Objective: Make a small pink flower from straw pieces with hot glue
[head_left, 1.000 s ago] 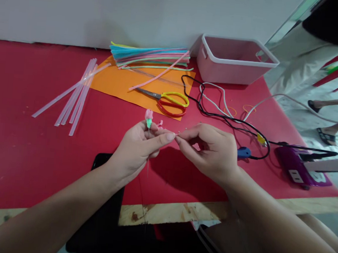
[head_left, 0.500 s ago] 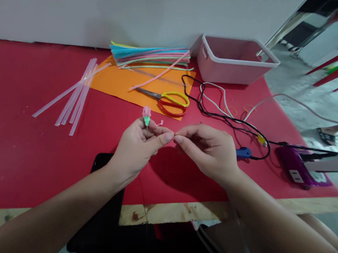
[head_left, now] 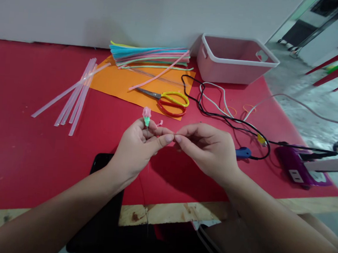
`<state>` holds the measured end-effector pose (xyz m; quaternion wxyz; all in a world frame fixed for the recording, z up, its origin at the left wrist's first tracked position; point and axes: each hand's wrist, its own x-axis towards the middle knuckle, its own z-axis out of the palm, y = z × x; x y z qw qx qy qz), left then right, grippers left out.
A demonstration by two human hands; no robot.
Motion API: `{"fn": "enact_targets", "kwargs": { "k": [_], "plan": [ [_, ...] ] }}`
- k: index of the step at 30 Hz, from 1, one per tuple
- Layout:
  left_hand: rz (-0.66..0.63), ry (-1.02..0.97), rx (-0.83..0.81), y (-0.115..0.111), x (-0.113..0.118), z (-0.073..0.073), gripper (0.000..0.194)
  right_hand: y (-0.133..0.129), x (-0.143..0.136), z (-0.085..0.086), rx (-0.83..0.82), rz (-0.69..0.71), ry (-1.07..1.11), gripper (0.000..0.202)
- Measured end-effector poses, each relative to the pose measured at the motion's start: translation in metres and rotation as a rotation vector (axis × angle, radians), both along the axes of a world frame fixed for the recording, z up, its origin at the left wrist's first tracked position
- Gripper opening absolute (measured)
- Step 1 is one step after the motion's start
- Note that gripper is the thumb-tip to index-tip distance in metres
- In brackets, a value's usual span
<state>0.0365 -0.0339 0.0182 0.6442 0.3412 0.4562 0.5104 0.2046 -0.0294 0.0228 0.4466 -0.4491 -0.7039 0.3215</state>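
My left hand (head_left: 134, 151) is closed around the thin wire stem of a small flower (head_left: 146, 116) with a pink head and a green base. The stem runs down past the palm, over the table's front edge. My right hand (head_left: 214, 151) is closed in a pinch, its thumb and fingertip meeting those of my left hand. What sits between the fingertips is too small to make out. A tiny pink piece (head_left: 160, 123) shows just behind my left fingers. Beside my right hand lies a blue handle (head_left: 243, 152) on a black cord, partly hidden.
Scissors (head_left: 173, 103) and a bundle of pipe cleaners (head_left: 151, 57) lie on orange paper (head_left: 116, 85). Clear sticks (head_left: 77, 100) are at left, a pink basket (head_left: 226, 70) behind, a purple power strip (head_left: 295, 163) at right. A black flat device (head_left: 102, 160) is under my left forearm.
My hands stay almost still, fingertips together. In the right background, a person's leg and sandaled foot have moved out of their earlier spot, and a dark cart shows more fully.
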Motion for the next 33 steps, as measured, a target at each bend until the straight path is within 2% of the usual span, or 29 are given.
{"fn": "enact_targets", "kwargs": {
  "k": [4,7,12,17,26,30,33],
  "plan": [
    [-0.027,-0.001,-0.014,-0.001,0.0,0.001,0.041,0.001,0.003,0.001,0.411,-0.023,-0.24,0.009],
    [-0.029,-0.005,-0.004,-0.001,0.001,0.002,0.04,0.001,0.004,0.001,0.525,-0.007,-0.286,0.011],
    [0.016,0.021,0.046,-0.001,0.001,0.002,0.041,0.001,0.004,0.0,0.426,-0.022,-0.279,0.008],
    [0.032,0.067,0.11,-0.003,0.002,0.003,0.038,0.002,0.005,0.002,0.524,0.006,-0.295,0.011],
    [-0.023,0.065,0.069,-0.003,0.003,0.005,0.036,0.007,0.011,0.002,0.591,0.058,-0.365,0.013],
    [-0.045,0.032,0.069,-0.004,0.004,0.005,0.036,0.008,0.015,0.008,0.437,0.121,-0.301,0.009],
    [-0.085,0.003,0.06,-0.005,0.003,0.005,0.035,0.007,0.016,0.01,0.163,0.188,-0.121,0.009]
  ]
}}
